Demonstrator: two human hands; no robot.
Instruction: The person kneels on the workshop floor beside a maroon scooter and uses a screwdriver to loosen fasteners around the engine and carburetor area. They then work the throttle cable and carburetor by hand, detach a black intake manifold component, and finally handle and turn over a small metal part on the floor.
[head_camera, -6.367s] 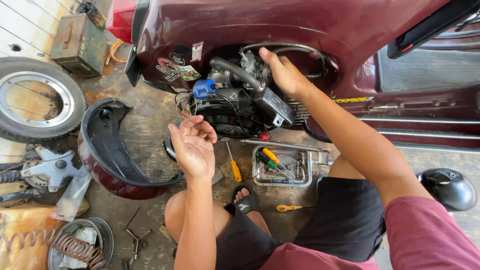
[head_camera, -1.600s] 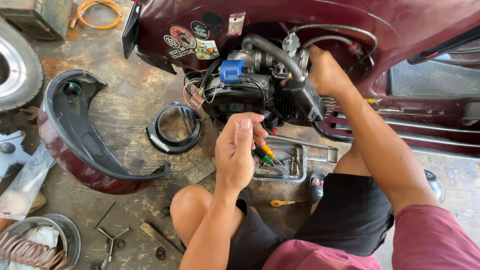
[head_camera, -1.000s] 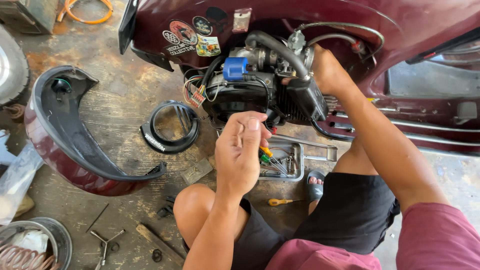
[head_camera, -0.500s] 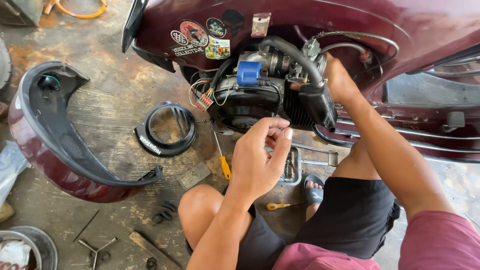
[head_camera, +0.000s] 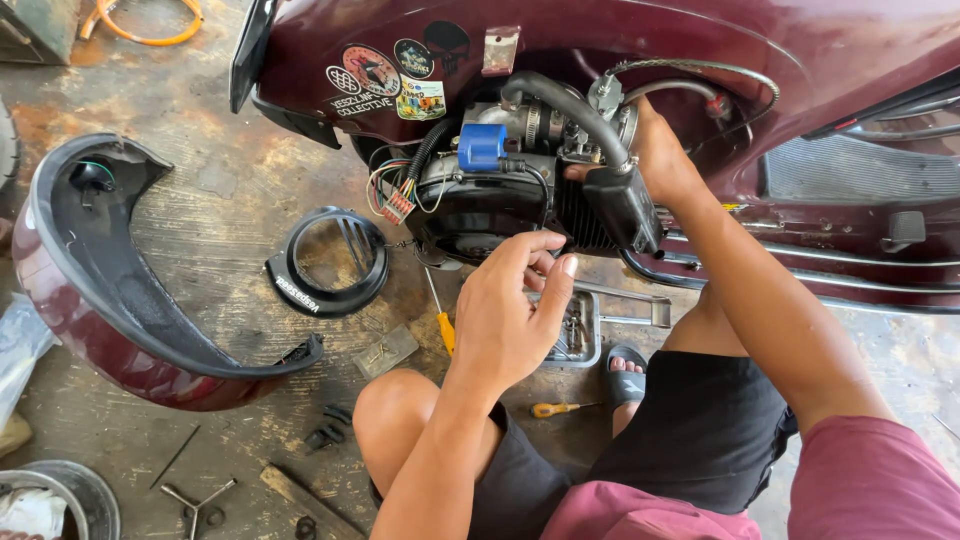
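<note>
I squat beside a maroon scooter (head_camera: 600, 40) whose engine (head_camera: 480, 205) is exposed, with a blue cap (head_camera: 482, 145) and a black hose (head_camera: 570, 105) on top. My right hand (head_camera: 655, 150) reaches behind the hose and the black box (head_camera: 625, 205) and grips an engine part there; its fingers are mostly hidden. My left hand (head_camera: 510, 310) hovers just below the engine, above a metal tray (head_camera: 585, 330), thumb and fingertips pinched together. Whether something small sits between them cannot be seen.
A yellow-handled screwdriver (head_camera: 445, 330) lies on the concrete by my knee, a smaller one (head_camera: 555, 408) near my sandal (head_camera: 628, 370). A round black cover (head_camera: 325, 265) and a curved maroon side panel (head_camera: 90, 310) lie to the left. A metal bowl (head_camera: 70, 490) and a three-armed wrench (head_camera: 195, 498) sit bottom left.
My left hand has come up from the tray toward the engine, its fingers closing into a pinch. My right hand has stayed on the engine. The view has shifted left.
</note>
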